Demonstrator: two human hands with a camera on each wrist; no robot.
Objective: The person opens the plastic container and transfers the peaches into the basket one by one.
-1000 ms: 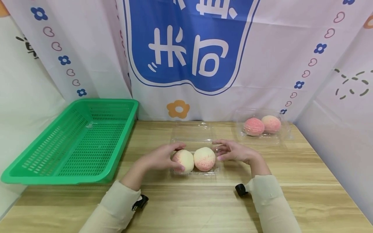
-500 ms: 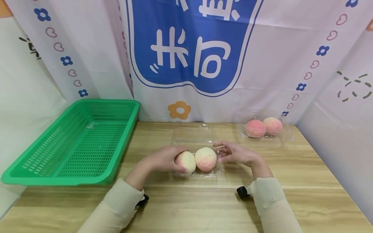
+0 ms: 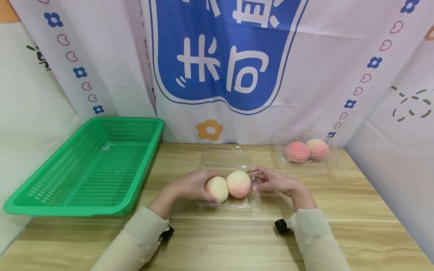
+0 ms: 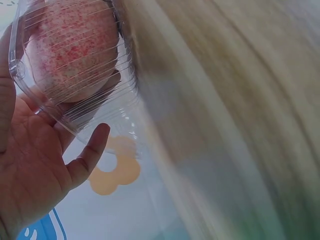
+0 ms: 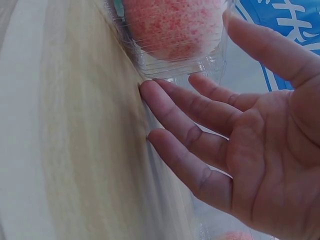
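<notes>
An open clear plastic clamshell box lies in the middle of the table, its lid folded back. Two cream peaches with pink speckles sit in it side by side. My left hand grips the left peach, thumb at its front and fingers behind. In the left wrist view, that peach shows through the ribbed box wall. At the box's right end my right hand is beside the right peach. The right wrist view shows its fingers spread and loosely bent, thumb tip at the box edge.
A green perforated plastic basket stands at the left of the wooden table. Another clear box with two pinker peaches is at the back right. A printed cloth hangs behind the table.
My left hand has moved slightly right and closed further round the left peach, which has shifted a little to the right. The right hand has barely moved.
</notes>
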